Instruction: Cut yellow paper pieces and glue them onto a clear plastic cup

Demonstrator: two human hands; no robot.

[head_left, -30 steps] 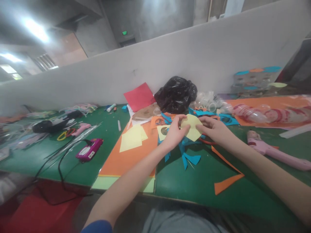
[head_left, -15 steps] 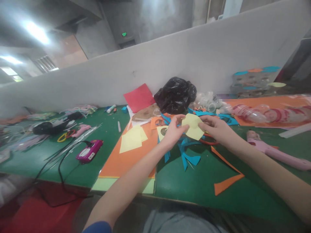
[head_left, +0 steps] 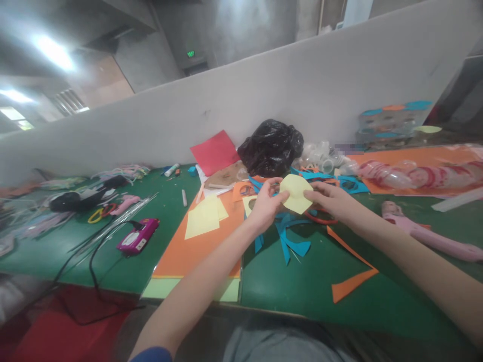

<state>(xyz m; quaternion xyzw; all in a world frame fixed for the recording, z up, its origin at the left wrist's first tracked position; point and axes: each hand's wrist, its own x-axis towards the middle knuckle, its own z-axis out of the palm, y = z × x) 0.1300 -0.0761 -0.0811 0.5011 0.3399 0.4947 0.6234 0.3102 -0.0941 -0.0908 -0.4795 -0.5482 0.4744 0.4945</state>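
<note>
A pale yellow paper cut-out (head_left: pixel 297 193) with rounded and angled edges is held up above the table between my two hands. My left hand (head_left: pixel 267 203) pinches its left edge, thumb in front. At the opposite edge my right hand (head_left: pixel 327 197) grips it between thumb and fingers. Below the hands lie curved blue paper scraps (head_left: pixel 289 239) and a bent orange paper strip (head_left: pixel 354 286). Part of a red scissors-like handle (head_left: pixel 320 218) shows beneath the paper. Yellow paper sheets (head_left: pixel 204 218) rest on a large orange sheet (head_left: pixel 204 256) to the left.
A black plastic bag (head_left: pixel 271 147) and a red sheet (head_left: pixel 215 152) stand by the wall. A pink glue gun (head_left: pixel 426 234) lies at right, near clear plastic bottle pieces (head_left: pixel 407 173). At left are a purple power box (head_left: pixel 139 236) and black cables (head_left: pixel 92 266).
The yellow paper has tilted slightly in my hands, with both hands still on it. The whole view has shifted a little.
</note>
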